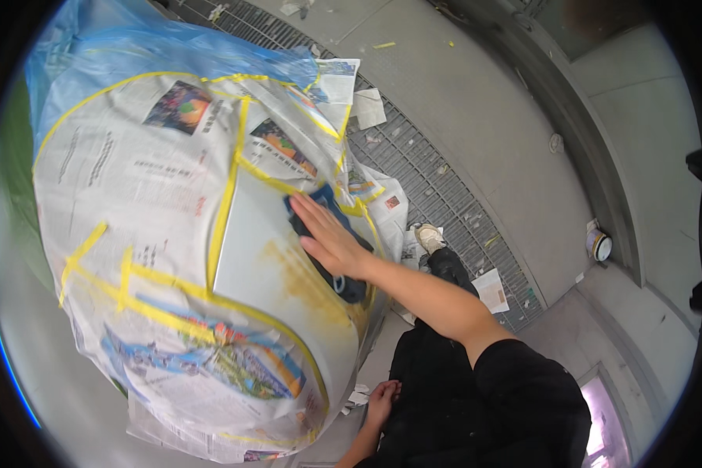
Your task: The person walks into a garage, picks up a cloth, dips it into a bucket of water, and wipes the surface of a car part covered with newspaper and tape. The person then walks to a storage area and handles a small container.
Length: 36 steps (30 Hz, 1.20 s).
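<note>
My right hand [325, 238] lies flat, fingers stretched out, on a dark blue cloth [349, 293] and presses it against a curved grey panel [246, 226]. Yellowish-brown patches [292, 281] mark the panel beside the cloth. Printed newspaper [132, 171] covers the surface around the bare panel, its edges held by yellow masking tape [230, 199]. My left hand [381, 402] hangs low against my black clothing [437, 374], away from the panel. Its fingers are curled, and whatever may be inside them is hidden.
Blue plastic sheeting [171, 47] covers the far end of the papered object. A metal floor grating [429, 168] runs alongside, with paper scraps [490, 291] on it, near my shoe [429, 238]. A small can-like container [599, 245] stands by the wall at right.
</note>
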{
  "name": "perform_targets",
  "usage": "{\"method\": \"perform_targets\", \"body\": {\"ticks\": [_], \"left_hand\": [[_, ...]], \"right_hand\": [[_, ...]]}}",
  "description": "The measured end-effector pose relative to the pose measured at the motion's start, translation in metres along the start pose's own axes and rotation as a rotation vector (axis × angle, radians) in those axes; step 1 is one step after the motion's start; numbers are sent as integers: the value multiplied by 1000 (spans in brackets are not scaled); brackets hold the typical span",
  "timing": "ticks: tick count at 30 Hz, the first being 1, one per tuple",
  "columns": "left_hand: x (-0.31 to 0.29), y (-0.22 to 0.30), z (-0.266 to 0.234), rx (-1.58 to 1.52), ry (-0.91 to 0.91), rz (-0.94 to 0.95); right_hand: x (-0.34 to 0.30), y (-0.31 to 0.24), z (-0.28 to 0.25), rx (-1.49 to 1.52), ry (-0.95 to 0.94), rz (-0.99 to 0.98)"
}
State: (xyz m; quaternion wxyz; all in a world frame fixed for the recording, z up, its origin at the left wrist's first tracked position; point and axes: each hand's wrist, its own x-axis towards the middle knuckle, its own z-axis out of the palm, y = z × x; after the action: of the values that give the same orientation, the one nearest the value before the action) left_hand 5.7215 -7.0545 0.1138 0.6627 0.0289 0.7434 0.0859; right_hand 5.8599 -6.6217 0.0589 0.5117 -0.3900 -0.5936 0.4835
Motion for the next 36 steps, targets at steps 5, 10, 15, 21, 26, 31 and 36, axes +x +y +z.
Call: {"method": "perform_targets", "body": {"ticks": [5, 10, 15, 21, 26, 31, 36], "left_hand": [[-8, -15, -27, 45, 17, 55], [20, -55, -70, 67, -65, 107], [54, -103, -134, 117, -61, 191], [55, -154, -208, 145, -43, 288], [39, -169, -224, 375, -21, 428], [42, -157, -208, 527, 19, 483], [53, -135, -180, 418, -28, 432]], "right_hand": [[88, -50, 9, -125, -1, -8], [39, -114, 32, -425, 72, -243], [-58, -153, 47, -557, 143, -87], [-216, -155, 149, -684, 448, 76], [-345, -154, 259, -351, 551, 43], [-350, -116, 242, -307, 516, 40], [-268, -86, 178, -77, 709, 175]]}}
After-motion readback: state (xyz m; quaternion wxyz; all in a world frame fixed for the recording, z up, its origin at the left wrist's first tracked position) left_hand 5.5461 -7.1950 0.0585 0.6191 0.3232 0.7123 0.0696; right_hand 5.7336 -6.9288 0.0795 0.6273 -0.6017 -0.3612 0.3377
